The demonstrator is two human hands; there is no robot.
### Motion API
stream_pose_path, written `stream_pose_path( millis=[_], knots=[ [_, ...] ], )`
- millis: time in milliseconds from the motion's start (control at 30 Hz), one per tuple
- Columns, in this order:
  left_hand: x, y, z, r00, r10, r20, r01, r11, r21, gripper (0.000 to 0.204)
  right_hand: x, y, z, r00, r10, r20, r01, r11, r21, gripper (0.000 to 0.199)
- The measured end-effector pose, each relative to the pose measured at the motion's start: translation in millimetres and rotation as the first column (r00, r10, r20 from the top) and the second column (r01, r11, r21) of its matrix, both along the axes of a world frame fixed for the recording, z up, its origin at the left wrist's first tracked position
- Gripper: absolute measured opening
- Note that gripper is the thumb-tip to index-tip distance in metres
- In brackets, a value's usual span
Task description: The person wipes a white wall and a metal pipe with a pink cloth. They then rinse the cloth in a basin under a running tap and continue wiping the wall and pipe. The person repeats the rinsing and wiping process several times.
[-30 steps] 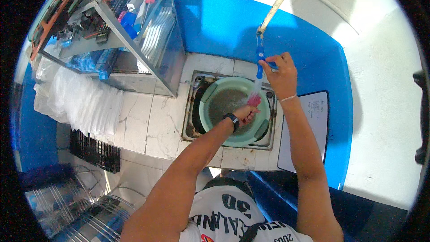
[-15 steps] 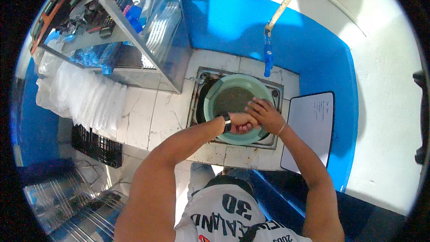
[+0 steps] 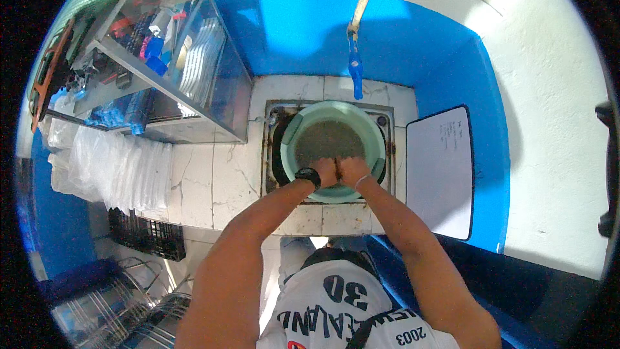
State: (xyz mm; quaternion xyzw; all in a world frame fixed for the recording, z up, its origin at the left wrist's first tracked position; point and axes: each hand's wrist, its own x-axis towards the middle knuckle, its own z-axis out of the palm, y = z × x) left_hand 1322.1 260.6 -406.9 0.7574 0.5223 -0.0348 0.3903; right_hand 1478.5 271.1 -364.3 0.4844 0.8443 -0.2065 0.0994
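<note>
A pale green round basin (image 3: 373,130) rests in a metal sink (image 3: 274,106) and holds dark, murky water (image 3: 329,139). Both hands are side by side at the near part of this water, nearly touching. My left hand (image 3: 325,172), with a black watch (image 3: 309,176) on its wrist, looks closed, its fingertips hidden. Beside it my right hand (image 3: 352,170), with a thin band at the wrist, is also curled closed. Whatever they grip is hidden by the hands and the cloudy water.
A blue-handled tap (image 3: 356,74) hangs beyond the basin. To the right a white board (image 3: 439,171) leans by the blue wall. A glass display case (image 3: 219,71) stands on the left of the tiled counter (image 3: 195,181), near stacked clear plastic bags (image 3: 119,168). A black crate (image 3: 145,232) sits below.
My right hand has come off the top of my left, and its spread fingers have curled. Both hands now sit side by side, lower at the water. The view has shifted slightly.
</note>
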Motion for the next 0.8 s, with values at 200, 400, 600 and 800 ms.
stream_pose_path(
  millis=[200,400,600,800],
  knots=[
    [2.6,-3.4,4.0,0.988,-0.061,-0.140,0.081,0.986,0.144,0.028,-6.0,-24.7,-28.2,0.965,-0.243,-0.096,0.239,0.970,-0.048,0.039],
    [-44.3,-22.7,15.9,0.963,0.253,0.093,-0.266,0.840,0.472,0.038,24.3,-69.0,1.0,0.716,-0.331,-0.615,0.569,0.787,0.239,0.053],
    [-83.9,-29.5,-11.6,0.519,0.771,0.368,-0.846,0.403,0.350,0.048,79.6,-65.9,-32.8,0.291,-0.791,-0.539,0.821,0.496,-0.284,0.059],
    [-102.6,-22.3,-41.5,0.262,0.841,0.473,-0.953,0.304,-0.013,0.047,105.0,-39.9,-43.6,0.299,-0.870,-0.392,0.748,0.469,-0.469,0.064]
  ],
)
